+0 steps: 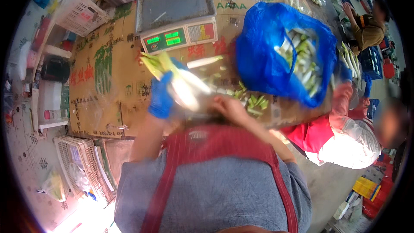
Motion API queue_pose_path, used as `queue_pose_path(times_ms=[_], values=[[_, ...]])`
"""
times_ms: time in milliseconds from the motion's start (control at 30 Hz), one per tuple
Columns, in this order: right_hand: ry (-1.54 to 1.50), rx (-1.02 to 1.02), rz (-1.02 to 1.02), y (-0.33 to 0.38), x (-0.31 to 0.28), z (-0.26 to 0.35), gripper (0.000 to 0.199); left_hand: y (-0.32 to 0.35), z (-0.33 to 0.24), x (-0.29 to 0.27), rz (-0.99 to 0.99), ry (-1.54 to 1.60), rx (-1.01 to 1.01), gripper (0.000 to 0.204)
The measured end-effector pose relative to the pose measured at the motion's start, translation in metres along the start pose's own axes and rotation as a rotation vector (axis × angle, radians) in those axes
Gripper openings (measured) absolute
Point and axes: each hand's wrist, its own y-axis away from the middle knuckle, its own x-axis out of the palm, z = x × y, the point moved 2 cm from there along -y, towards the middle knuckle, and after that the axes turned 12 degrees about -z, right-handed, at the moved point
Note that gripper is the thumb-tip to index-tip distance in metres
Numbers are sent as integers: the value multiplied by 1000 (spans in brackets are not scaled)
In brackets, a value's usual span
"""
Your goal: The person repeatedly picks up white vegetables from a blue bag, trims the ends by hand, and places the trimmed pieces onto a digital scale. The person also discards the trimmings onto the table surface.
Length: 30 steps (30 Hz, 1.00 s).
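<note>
In a blue glove, my left hand (161, 97) grips a bunch of thick white stalks (186, 90) with yellow-green leafy tops. The stalks slant over the near edge of the cardboard-covered table, white ends toward my right hand. That right hand (230, 108) is bare, its fingers curled close to the white ends. Motion blur hides what its fingertips hold. Just beyond lie a loose white stalk (205, 61) and several green trimmings (257, 102). A large blue plastic bag (263, 56) to the right stands open, filled with white and green pieces (304, 60).
Past the bunch sits a scale (179, 17) with a metal pan and lit green display. White plastic baskets stand at the far left (82, 15) and below the table's left end (82, 164). A co-worker (345, 133) in red and white works close on my right; another person (368, 26) is farther off.
</note>
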Motion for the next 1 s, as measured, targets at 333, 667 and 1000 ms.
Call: queue_pose_path(times_ms=[333, 667, 1000], values=[[193, -401, 148, 24, 38, 0, 37, 28, -55, -85, -242, 161, 136, 52], [-175, -59, 37, 11, 2, 1, 26, 51, -43, -48, -99, -807, 244, 44], [115, -407, -102, 10, -59, 106, 19, 49, 10, 10, 266, -1150, 141, 56]])
